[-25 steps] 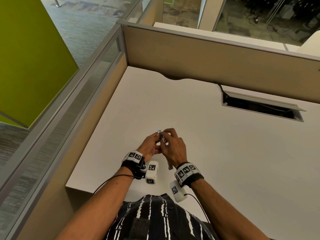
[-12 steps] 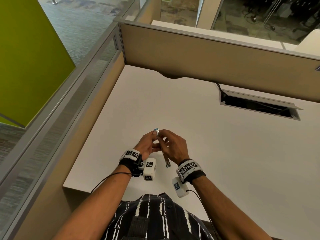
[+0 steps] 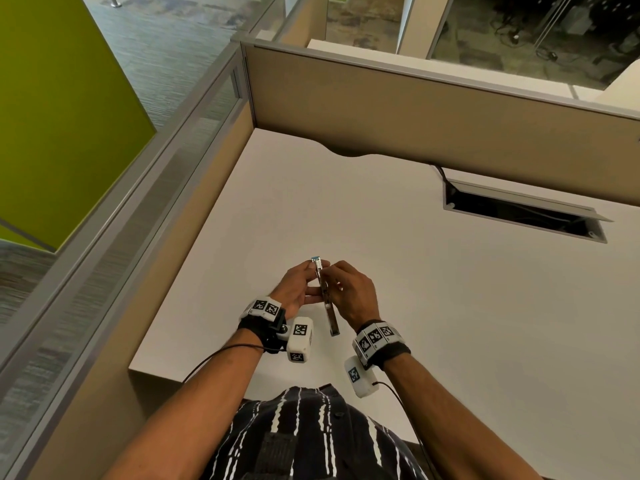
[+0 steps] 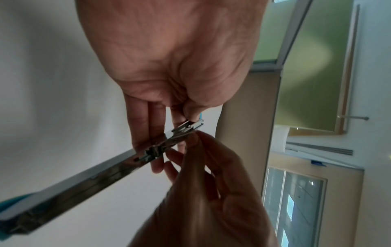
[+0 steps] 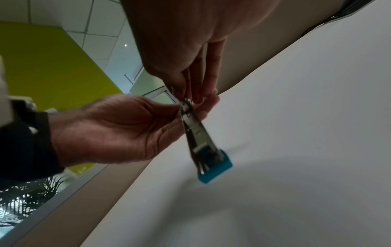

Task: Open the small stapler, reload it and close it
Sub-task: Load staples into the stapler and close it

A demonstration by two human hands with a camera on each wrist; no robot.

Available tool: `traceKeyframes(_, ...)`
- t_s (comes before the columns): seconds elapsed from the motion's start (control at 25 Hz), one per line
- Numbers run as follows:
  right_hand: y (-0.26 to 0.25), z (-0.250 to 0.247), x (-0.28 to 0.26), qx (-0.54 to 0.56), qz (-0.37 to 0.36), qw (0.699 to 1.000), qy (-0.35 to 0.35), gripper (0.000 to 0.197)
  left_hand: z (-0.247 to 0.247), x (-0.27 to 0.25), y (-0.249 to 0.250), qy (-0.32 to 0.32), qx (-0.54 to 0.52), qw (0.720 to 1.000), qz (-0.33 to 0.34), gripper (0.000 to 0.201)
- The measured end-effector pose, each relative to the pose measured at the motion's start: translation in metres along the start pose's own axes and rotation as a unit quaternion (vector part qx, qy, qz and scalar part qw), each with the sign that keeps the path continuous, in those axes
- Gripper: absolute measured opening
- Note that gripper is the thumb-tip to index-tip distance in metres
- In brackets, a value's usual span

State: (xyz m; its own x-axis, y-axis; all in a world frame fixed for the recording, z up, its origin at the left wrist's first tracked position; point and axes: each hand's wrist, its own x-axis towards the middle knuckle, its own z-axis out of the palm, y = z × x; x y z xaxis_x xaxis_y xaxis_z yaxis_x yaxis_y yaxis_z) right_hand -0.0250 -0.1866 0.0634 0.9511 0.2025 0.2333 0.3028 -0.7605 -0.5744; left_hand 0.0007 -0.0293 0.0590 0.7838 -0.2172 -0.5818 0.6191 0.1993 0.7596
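So I've got the small stapler up off the white tabletop, held between both hands. My left hand pinches it near the far end, and my right hand has its fingers curled on it from the other side. It's a thin metal strip pointing back toward me. An open cable hatch sits far right.

Both hands raised together, fingertips pinching, palms facing inward
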Motion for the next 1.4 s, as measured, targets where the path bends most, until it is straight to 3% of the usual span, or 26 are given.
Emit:
traceKeyframes(0.32,0.004,-0.002,0.001,0.032,0.007,0.999,0.014,0.015,0.003,-0.007,0.011,-0.007,-0.012,1.0,0.001,0.037)
traceKeyframes(0.52,0.001,-0.012,-0.008,0.031,0.006,0.999,-0.04,0.017,-0.003,-0.005,0.02,0.012,-0.028,0.999,0.023,0.035)
traceKeyframes(0.68,0.003,-0.014,-0.015,0.013,0.035,0.987,-0.153,0.042,-0.017,-0.003,0.024,0.032,-0.079,0.995,0.045,0.035)
traceKeyframes(0.8,0.0,-0.015,-0.016,0.001,0.03,0.985,-0.171,0.042,-0.023,-0.003,0.026,0.041,-0.107,0.992,0.049,0.036)
traceKeyframes(1.08,-0.003,-0.015,-0.014,0.058,0.021,0.997,-0.04,0.013,-0.03,-0.004,0.018,0.058,-0.081,0.994,0.039,0.041)
traceKeyframes(1.24,-0.005,-0.016,-0.001,0.108,0.035,0.993,0.01,0.018,-0.023,-0.013,0.017,-0.006,0.0,1.0,0.005,0.041)
traceKeyframes(1.4,-0.005,-0.009,0.011,0.14,0.097,0.985,0.006,0.025,-0.012,-0.018,0.022,-0.05,0.017,0.998,-0.019,0.062)
